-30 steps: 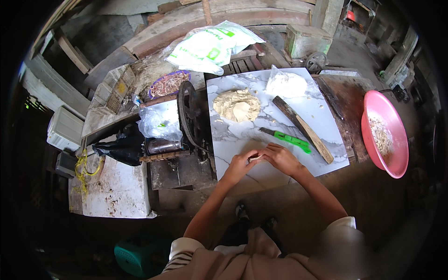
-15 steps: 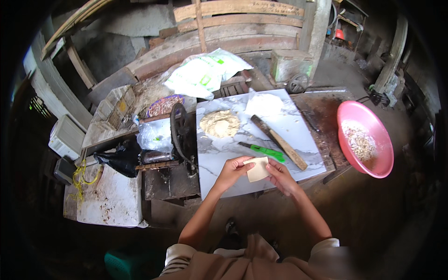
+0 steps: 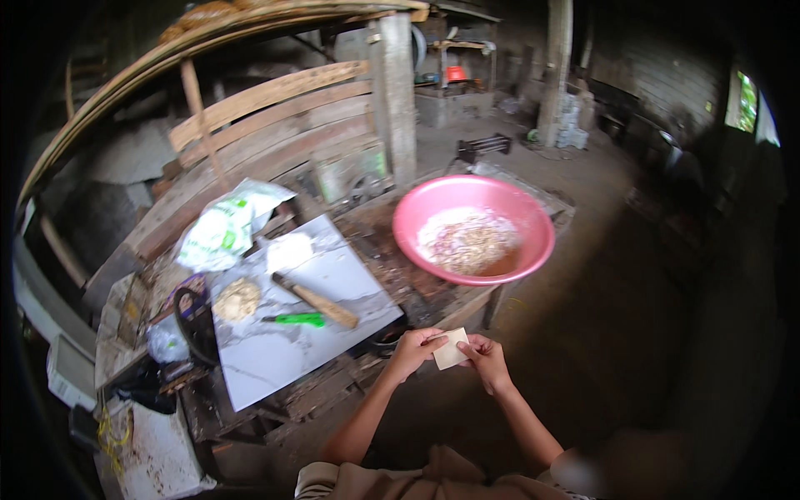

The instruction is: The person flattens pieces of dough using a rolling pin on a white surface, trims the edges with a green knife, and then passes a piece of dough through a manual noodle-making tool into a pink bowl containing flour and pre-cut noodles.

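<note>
Two-handed, pinches a pale square sheet (image 3: 451, 351) with left hand (image 3: 412, 351) and right hand (image 3: 486, 361), in front of the pink basin (image 3: 479, 192); looks light, soft, easily torn, best taken by opposite edges.

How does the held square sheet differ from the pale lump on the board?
The square sheet is thin and flat; the pale lump is thick and rough. The sheet has straight edges, the lump roundish ones. The left hand and right hand hold the sheet; the lump lies on the board. Both look cream-coloured.
</note>
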Demonstrator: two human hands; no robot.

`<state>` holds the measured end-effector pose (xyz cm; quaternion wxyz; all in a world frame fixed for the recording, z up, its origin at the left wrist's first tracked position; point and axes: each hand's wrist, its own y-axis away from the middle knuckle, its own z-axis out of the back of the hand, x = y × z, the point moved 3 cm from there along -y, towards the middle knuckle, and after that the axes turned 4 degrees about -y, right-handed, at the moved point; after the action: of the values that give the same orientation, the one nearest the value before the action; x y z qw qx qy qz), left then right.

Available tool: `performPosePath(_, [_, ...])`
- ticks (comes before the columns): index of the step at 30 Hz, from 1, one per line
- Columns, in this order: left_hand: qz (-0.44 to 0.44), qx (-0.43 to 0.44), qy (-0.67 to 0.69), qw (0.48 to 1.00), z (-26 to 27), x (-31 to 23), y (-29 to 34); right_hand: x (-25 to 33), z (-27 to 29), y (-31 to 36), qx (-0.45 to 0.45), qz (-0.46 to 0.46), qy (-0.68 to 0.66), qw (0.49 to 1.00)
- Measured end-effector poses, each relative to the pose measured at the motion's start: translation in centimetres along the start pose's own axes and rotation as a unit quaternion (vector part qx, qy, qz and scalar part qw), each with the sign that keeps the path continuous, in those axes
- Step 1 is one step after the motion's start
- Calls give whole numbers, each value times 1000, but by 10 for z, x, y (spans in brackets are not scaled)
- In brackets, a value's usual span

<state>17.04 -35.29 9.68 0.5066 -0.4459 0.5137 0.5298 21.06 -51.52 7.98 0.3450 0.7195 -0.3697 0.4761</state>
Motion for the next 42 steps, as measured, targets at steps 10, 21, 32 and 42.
performPosePath(10, [-67, 94, -30, 993, -98, -59, -128, 90, 120, -16, -94, 85, 31, 991])
performPosePath(21, [-186, 25, -25, 982, -90, -112, -279, 171, 177, -152, -10, 115, 40, 992])
performPosePath(32, [-188, -42, -97, 976, -38, -141, -390, 223, 197, -302, 66, 146, 75, 984])
performPosePath(42, [-232, -174, -120, 950, 14, -185, -443, 279, 178, -423, 286, 133, 201, 927])
